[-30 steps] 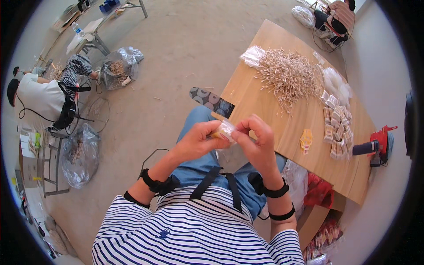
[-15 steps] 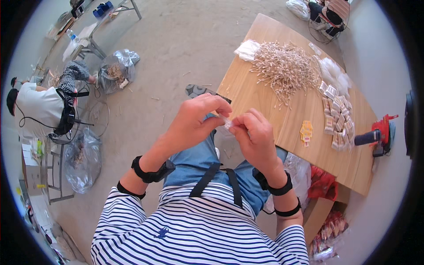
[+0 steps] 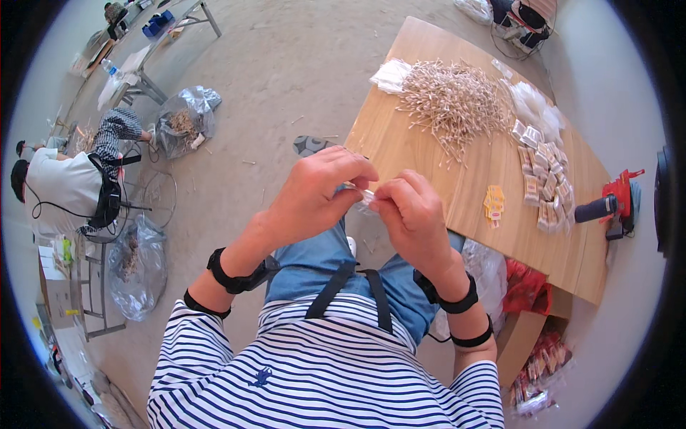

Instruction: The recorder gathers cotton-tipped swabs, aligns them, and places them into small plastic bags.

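Over my lap, my left hand [image 3: 314,191] and my right hand [image 3: 413,218] meet, both closed in a pinch on a small clear plastic bag [image 3: 366,201]. Fingers cover most of the bag, so its contents cannot be made out. On the wooden table [image 3: 400,154] to the right lies a big heap of cotton swabs [image 3: 450,104]. Small yellow cards [image 3: 494,203] sit nearer to my right hand. Packed bundles of swabs [image 3: 547,179] are gathered at the table's right side.
White bags [image 3: 391,76] and loose clear plastic [image 3: 532,109] flank the heap. A dark cylinder [image 3: 596,209] lies by a red object at the table's right edge. Below is a cardboard box [image 3: 525,343]. At left, a person [image 3: 68,186] sits near plastic sacks [image 3: 137,268].
Both hands keep pinching the plastic bag, with only a slight shift of the fingers. The view has moved a little, and the person at left has shifted slightly.
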